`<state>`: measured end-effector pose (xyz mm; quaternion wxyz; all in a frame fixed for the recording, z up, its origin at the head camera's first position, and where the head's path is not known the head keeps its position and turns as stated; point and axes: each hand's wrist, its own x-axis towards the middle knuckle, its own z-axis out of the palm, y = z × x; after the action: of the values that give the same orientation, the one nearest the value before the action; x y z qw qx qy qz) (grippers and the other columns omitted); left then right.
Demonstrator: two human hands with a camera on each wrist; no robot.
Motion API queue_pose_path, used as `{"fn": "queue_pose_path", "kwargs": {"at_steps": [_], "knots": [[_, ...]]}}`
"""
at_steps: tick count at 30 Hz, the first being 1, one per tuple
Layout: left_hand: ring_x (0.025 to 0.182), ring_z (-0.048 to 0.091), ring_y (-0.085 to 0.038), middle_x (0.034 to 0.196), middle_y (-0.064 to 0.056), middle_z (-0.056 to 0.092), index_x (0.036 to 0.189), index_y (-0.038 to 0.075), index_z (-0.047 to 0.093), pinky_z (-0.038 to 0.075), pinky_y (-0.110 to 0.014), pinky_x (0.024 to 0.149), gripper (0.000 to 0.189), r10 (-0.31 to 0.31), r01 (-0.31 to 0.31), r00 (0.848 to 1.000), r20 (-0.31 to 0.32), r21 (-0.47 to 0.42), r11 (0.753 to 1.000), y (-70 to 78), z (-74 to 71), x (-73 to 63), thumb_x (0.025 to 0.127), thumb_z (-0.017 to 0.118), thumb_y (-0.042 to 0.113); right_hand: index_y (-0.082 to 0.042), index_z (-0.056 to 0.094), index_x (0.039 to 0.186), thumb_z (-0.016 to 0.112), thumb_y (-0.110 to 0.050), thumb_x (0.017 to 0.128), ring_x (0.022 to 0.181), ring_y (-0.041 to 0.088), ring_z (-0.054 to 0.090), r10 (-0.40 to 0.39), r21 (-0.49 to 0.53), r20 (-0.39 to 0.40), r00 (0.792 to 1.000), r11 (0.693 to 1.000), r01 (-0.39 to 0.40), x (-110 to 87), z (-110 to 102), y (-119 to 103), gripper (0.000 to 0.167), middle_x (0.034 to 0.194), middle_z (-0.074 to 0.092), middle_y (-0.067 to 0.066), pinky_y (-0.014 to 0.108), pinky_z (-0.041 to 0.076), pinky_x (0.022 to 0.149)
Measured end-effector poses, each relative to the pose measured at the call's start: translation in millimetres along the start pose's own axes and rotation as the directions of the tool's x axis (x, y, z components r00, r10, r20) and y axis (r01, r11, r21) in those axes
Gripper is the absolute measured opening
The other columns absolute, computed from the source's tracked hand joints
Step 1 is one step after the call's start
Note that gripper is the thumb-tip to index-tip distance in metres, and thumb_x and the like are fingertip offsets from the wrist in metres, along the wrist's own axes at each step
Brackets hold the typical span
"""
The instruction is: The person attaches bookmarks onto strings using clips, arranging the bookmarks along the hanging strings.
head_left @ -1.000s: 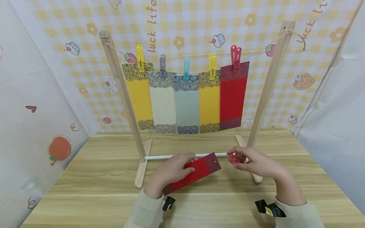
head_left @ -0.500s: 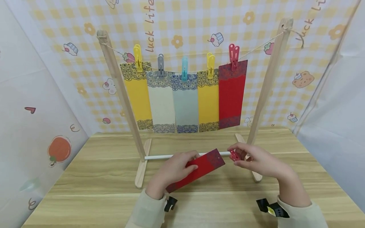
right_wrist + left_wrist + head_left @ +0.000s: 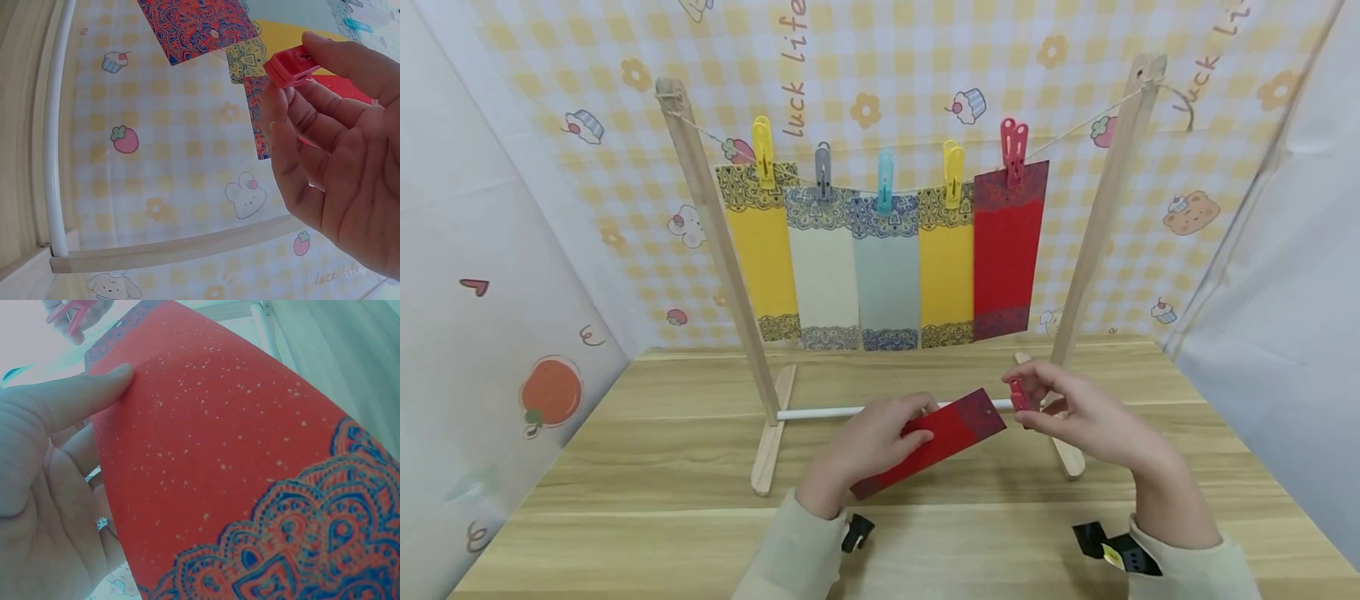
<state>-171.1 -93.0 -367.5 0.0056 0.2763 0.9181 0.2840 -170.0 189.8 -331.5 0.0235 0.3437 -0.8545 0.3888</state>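
Note:
My left hand (image 3: 883, 437) pinches a red card (image 3: 943, 437) with blue-patterned ends between thumb and fingers; a small hole shows near its right end. Close up in the left wrist view, the card (image 3: 212, 419) has pale speckles and the thumb lies on its face. To the right, my right hand (image 3: 1086, 412) holds a small red clothespin (image 3: 1018, 395) by thumb and fingertips, a short gap from the card's end. In the right wrist view the clothespin (image 3: 292, 66) is turned end-on. Both hands are above the table, in front of the white rod (image 3: 820, 412).
Behind the hands, a string between two wooden posts (image 3: 718, 242) (image 3: 1097, 225) bears several cards, including a red card (image 3: 1009, 258) under a red clothespin (image 3: 1013, 154). A pale blue card (image 3: 887, 279) hangs mid-line. Wooden feet (image 3: 772, 433) stand on the table (image 3: 647, 500).
The left hand has moved right and slightly up with the red card. The right hand has risen a little, and the clothespin in it has turned more upright.

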Motion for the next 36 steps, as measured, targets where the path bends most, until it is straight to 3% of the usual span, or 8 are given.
{"fn": "queue_pose_path", "kwargs": {"at_steps": [9, 15, 20, 26, 30, 36], "knots": [[0.081, 0.06, -0.007, 0.103, 0.001, 0.073, 0.117, 0.019, 0.063, 0.051, -0.023, 0.078, 0.022, 0.013, -0.014, 0.999, -0.03, -0.028, 1.0, 1.4, 0.3, 5.5, 0.096, 0.066, 0.02, -0.004, 0.056, 0.129, 0.067, -0.005, 0.093, 0.081, 0.009, 0.062, -0.023, 0.018, -0.08, 0.997, 1.0, 0.024, 1.6, -3, -1, 0.038, 0.088, 0.064, -0.004, 0.025, 0.054, 0.074], [0.082, 0.061, -0.006, 0.105, 0.0, 0.073, 0.118, 0.019, 0.063, 0.052, -0.022, 0.078, 0.022, 0.03, -0.031, 0.999, -0.026, -0.068, 0.997, 5.6, -2.9, 14.8, 0.096, 0.066, 0.02, -0.002, 0.056, 0.129, 0.063, 0.002, 0.094, 0.081, 0.009, 0.062, -0.085, 0.047, -0.157, 0.984, 0.995, 0.093, 4.9, -6, -1, 0.037, 0.088, 0.064, 0.0, 0.026, 0.054, 0.066], [0.085, 0.063, -0.006, 0.109, -0.001, 0.073, 0.12, 0.017, 0.063, 0.053, -0.021, 0.08, 0.025, 0.053, -0.055, 0.998, -0.024, -0.113, 0.992, 9.6, -7.4, 23.3, 0.096, 0.067, 0.019, 0.0, 0.056, 0.129, 0.061, 0.009, 0.092, 0.079, 0.006, 0.061, -0.128, 0.027, -0.276, 0.953, 0.99, 0.141, 8.2, -11, -1, 0.038, 0.088, 0.062, -0.005, 0.021, 0.053, 0.063], [0.09, 0.064, -0.005, 0.111, 0.0, 0.072, 0.123, 0.018, 0.062, 0.053, -0.02, 0.082, 0.029, 0.057, -0.058, 0.998, -0.018, -0.128, 0.99, 15.9, -12.0, 32.7, 0.095, 0.067, 0.021, -0.004, 0.057, 0.13, 0.06, 0.007, 0.093, 0.082, 0.002, 0.062, -0.092, 0.031, -0.371, 0.924, 0.993, 0.111, 10.7, -22, -1, 0.039, 0.093, 0.063, -0.013, 0.015, 0.052, 0.069], [0.094, 0.064, -0.006, 0.114, 0.0, 0.071, 0.123, 0.017, 0.061, 0.053, -0.019, 0.084, 0.029, 0.102, -0.104, 0.994, -0.029, -0.117, 0.988, 24.3, -14.0, 41.9, 0.095, 0.068, 0.022, -0.007, 0.058, 0.132, 0.057, 0.006, 0.096, 0.081, 0.002, 0.063, -0.062, 0.091, -0.428, 0.902, 0.99, 0.111, 14.5, -26, -3, 0.039, 0.091, 0.063, -0.011, 0.013, 0.052, 0.071], [0.095, 0.067, -0.01, 0.115, -0.005, 0.072, 0.119, 0.014, 0.06, 0.054, -0.017, 0.082, 0.026, 0.162, -0.171, 0.983, -0.089, -0.113, 0.979, 35.6, -20.2, 50.9, 0.094, 0.068, 0.018, -0.008, 0.062, 0.128, 0.056, 0.004, 0.097, 0.079, 0.004, 0.059, -0.045, 0.246, -0.544, 0.838, 0.946, 0.21, 28.0, -32, -14, 0.034, 0.088, 0.061, -0.005, 0.013, 0.047, 0.065]]}}
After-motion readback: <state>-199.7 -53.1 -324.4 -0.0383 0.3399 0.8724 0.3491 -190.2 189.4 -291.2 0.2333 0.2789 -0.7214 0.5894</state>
